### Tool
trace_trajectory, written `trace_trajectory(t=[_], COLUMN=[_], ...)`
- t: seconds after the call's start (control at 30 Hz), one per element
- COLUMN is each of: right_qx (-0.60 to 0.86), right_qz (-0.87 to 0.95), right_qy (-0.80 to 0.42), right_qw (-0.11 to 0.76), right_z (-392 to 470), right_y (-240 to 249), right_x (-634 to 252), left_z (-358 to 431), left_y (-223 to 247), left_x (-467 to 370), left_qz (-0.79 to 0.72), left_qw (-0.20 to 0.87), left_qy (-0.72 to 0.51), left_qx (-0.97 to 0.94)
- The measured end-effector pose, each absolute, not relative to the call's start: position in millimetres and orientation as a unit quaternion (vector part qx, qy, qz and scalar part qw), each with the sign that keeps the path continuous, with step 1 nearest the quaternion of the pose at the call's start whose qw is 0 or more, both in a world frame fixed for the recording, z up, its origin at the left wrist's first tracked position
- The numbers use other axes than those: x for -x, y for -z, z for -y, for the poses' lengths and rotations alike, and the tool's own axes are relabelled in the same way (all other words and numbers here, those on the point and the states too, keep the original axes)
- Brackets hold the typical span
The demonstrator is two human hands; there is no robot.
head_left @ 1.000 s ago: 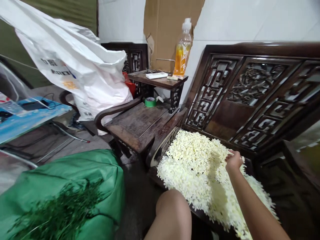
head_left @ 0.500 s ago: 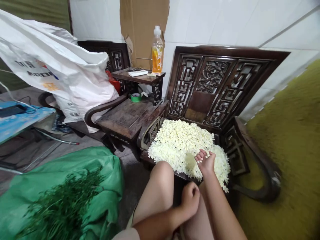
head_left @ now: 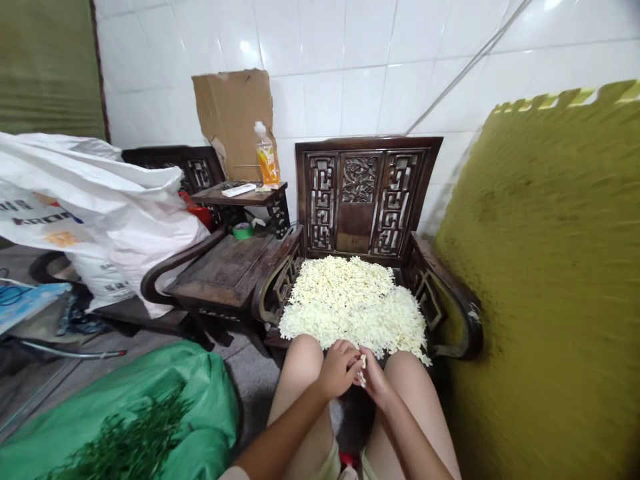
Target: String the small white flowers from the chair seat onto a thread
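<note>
A broad layer of small pale white-yellow flower buds (head_left: 345, 283) covers the seat of the carved dark wooden chair (head_left: 356, 227) in front of me. Over my lap, just short of the seat's front edge, my two hands meet. Several buds show between the fingers of my right hand (head_left: 376, 383), which is closed around them. My left hand (head_left: 339, 371) is curled, its fingertips against the right hand and close to these buds. Whatever is inside the left hand is hidden.
Left of the chair stands a wooden side table (head_left: 220, 263) with green tape (head_left: 243, 231), under a small shelf bearing an orange drink bottle (head_left: 267, 157). A green sack (head_left: 210, 393) with leafy stems (head_left: 135, 433) lies at lower left. White sacks (head_left: 125, 220) stand behind; a yellow-green mat (head_left: 540, 267) leans right.
My right hand has come back from above the buds to my lap, meeting my left hand, which has moved forward. The view has turned to the right and up.
</note>
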State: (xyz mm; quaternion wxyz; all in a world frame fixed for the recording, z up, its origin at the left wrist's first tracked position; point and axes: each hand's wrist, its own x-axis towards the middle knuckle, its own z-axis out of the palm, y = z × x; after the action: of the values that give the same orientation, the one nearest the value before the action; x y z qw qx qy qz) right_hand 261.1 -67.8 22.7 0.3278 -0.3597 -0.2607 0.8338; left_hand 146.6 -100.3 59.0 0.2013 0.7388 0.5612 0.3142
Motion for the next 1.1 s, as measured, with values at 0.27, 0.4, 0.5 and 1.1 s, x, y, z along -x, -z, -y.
trace_trajectory(t=[0.27, 0.4, 0.5, 1.1], right_qx=[0.371, 0.390, 0.396, 0.470], right_qz=[0.339, 0.362, 0.375, 0.288], right_qy=[-0.829, -0.823, -0.820, -0.793], right_qw=[0.243, 0.198, 0.173, 0.259], right_z=[76, 88, 94, 129], right_y=[-3, 6, 11, 17], right_x=[-276, -285, -292, -285], left_z=[123, 128, 134, 145], left_y=[-36, -24, -8, 22], left_x=[-154, -152, -156, -164], left_qz=[-0.584, -0.597, -0.574, -0.464], left_qw=[0.221, 0.264, 0.358, 0.628], left_qy=[-0.349, -0.308, -0.342, -0.466], left_qx=[-0.699, -0.692, -0.653, -0.416])
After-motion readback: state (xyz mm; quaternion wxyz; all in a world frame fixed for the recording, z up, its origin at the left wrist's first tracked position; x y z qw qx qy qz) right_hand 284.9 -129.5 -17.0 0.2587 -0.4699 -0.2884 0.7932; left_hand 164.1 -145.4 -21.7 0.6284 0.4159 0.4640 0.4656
